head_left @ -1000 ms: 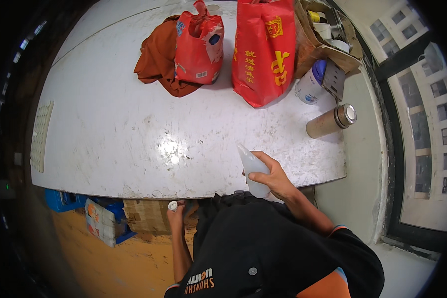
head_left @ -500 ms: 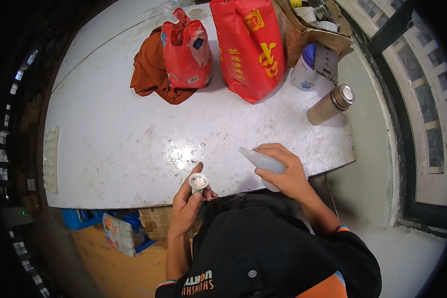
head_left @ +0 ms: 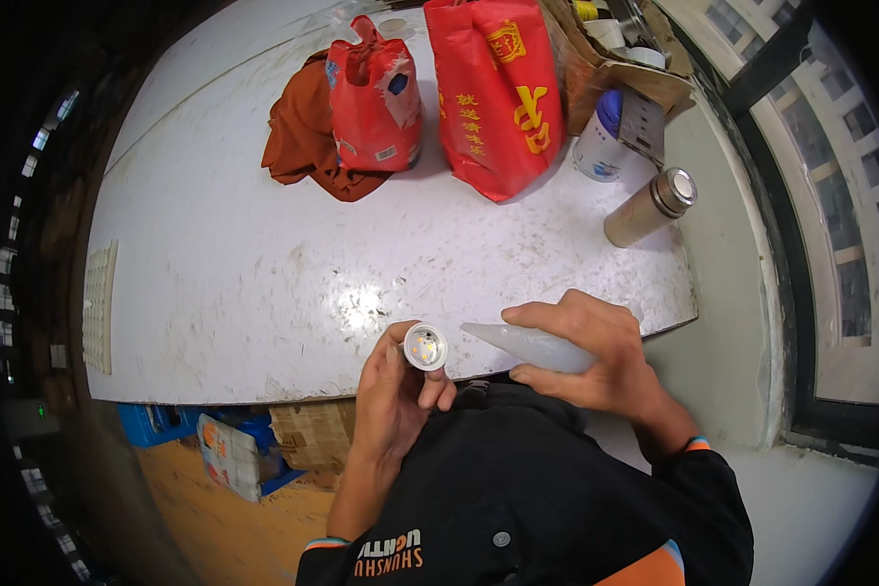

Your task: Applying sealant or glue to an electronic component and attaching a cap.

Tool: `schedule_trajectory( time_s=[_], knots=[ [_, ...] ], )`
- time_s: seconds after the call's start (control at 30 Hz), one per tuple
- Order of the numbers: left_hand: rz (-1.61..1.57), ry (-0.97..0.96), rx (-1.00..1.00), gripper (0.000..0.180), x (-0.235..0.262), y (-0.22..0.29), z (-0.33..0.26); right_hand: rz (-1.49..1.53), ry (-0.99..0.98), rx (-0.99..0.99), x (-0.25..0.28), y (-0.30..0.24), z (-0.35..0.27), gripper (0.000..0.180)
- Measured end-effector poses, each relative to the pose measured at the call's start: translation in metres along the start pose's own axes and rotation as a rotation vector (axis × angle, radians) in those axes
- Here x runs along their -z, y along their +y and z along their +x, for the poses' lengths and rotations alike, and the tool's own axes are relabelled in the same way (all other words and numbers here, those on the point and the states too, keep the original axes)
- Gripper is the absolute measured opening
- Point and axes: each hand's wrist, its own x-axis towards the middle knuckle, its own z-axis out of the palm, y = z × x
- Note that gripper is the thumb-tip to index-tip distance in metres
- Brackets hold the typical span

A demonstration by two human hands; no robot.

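Observation:
My left hand (head_left: 386,386) is closed around a small white round lamp cup (head_left: 426,347). Its open face is turned up, and small yellow pieces like LED chips show inside. In my right hand (head_left: 606,352) lies a translucent whitish squeeze bottle (head_left: 542,349) with a tapered nozzle, gripped between thumb and fingers. The bottle is tilted nearly flat, its tip pointing left toward the cup with a small gap between them. Both hands are over the near edge of the white table (head_left: 234,293).
Farther back stand a red plastic bag (head_left: 376,107) beside a brown cloth (head_left: 298,127), and a taller red bag (head_left: 493,98). At right are a steel flask (head_left: 645,210), a white tub with a purple lid (head_left: 601,142) and a cardboard box (head_left: 596,73). A window (head_left: 830,195) borders the right.
My left hand has moved right and slightly up with the lamp cup, its face now more visible. The squeeze bottle has been tipped flatter, its nozzle now nearer the cup.

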Motion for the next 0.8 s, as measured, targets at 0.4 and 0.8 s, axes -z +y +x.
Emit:
schedule_trajectory(
  time_s=[0.4, 0.8],
  knots=[
    [-0.381, 0.066, 0.238, 0.04, -0.013, 0.002, -0.003, -0.095, 0.008, 0.161, -0.01, -0.006, 0.012, 0.048],
    [-0.327, 0.008, 0.29, 0.048, -0.025, 0.006, -0.006, -0.138, 0.017, 0.265, -0.002, -0.012, 0.015, 0.046]
  ],
)
